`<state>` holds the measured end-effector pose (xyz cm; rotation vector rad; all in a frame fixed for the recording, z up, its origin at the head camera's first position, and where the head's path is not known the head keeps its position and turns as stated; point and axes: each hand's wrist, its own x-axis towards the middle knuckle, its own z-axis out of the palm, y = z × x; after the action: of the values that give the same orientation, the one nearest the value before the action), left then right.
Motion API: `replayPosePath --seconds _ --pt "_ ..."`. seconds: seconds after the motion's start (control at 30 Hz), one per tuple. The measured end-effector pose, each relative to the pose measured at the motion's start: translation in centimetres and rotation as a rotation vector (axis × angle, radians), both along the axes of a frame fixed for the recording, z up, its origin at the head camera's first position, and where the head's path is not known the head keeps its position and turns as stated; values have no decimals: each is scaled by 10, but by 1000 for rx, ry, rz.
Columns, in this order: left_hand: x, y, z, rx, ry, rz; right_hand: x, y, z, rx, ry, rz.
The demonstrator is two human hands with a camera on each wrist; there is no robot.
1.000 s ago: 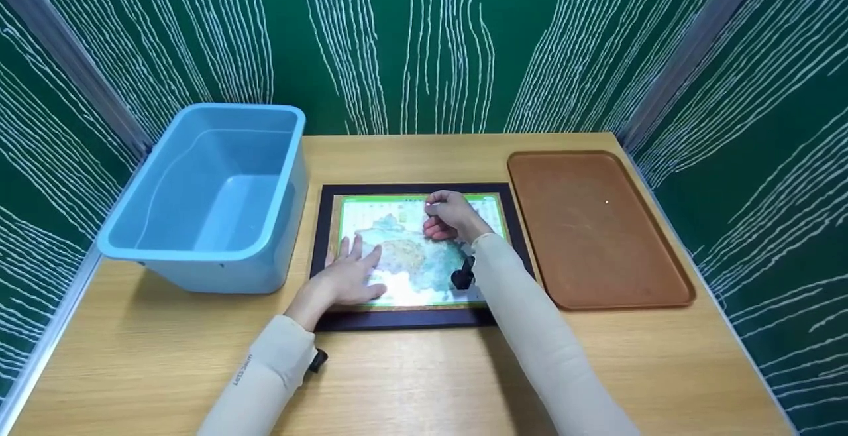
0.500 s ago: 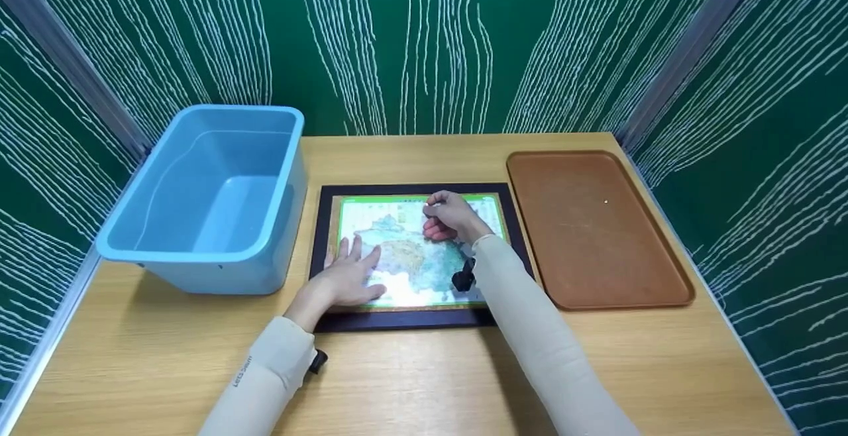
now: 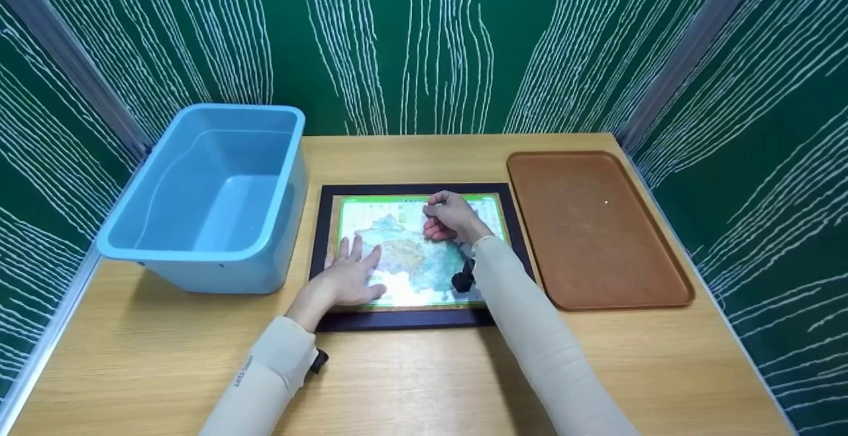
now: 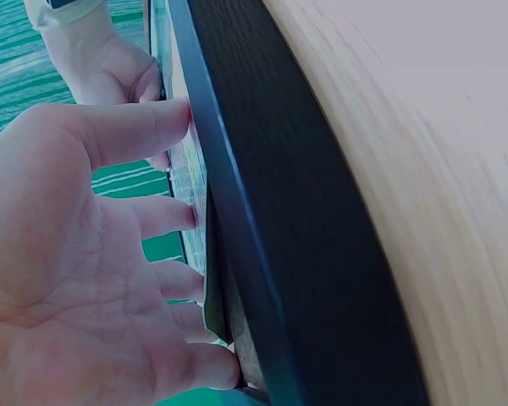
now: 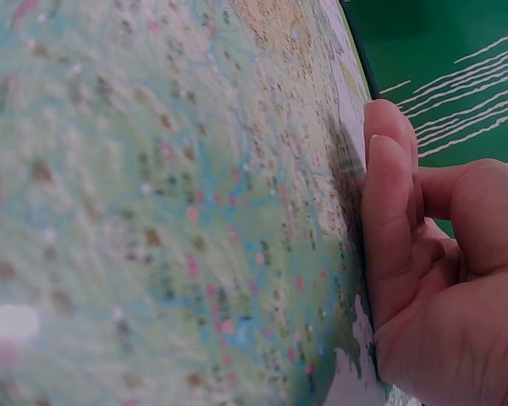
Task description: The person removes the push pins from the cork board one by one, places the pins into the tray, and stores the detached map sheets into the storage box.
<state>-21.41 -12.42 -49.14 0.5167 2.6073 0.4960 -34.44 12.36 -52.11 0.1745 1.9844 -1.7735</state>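
As both hands lie on one flat thing, the entries below are ordered from that thing outward
Map puzzle board (image 3: 414, 257): flat on the wooden table (image 3: 411, 370), black-framed, printed map face up; sits between the blue bin (image 3: 212, 197) and the brown tray (image 3: 593, 230), just beside each
Long axis: runs left to right across the person, near edge parallel to the table front
Left hand (image 3: 348, 277): fingers straight and spread, palm pressed down on the near-left corner of the map; the left wrist view shows fingertips (image 4: 165, 127) flat against the face beside the black frame (image 4: 296, 211)
Right hand (image 3: 450, 216): fingers curled, tips dug in at the far middle of the map, just short of the top border; the right wrist view shows fingertips (image 5: 389, 220) pressed to an edge in the printed surface (image 5: 152, 211); whether a piece is pinched cannot be told
Direction from hands: map surface lies directly under both; worked spot lies at the right fingertips, forward and right of the left hand
Nearer hand: right, already touching; left is well apart from that spot
Bin: left of board, nothing seen inside
Tray: right of board, nearer the right hand
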Motion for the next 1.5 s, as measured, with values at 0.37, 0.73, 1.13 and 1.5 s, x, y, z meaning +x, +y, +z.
replayPosePath --seconds 0.37,0.73,1.13,1.5 --pt "0 1 0 -14 -2 9 -2 -2 -2 33 4 -15" --pt "0 1 -2 -13 0 18 -2 -6 -3 42 6 -49" --pt "0 1 -4 -21 -1 17 0 -5 -3 36 8 -48" --pt "-1 1 -3 -26 1 10 -1 -3 -6 10 1 -44"
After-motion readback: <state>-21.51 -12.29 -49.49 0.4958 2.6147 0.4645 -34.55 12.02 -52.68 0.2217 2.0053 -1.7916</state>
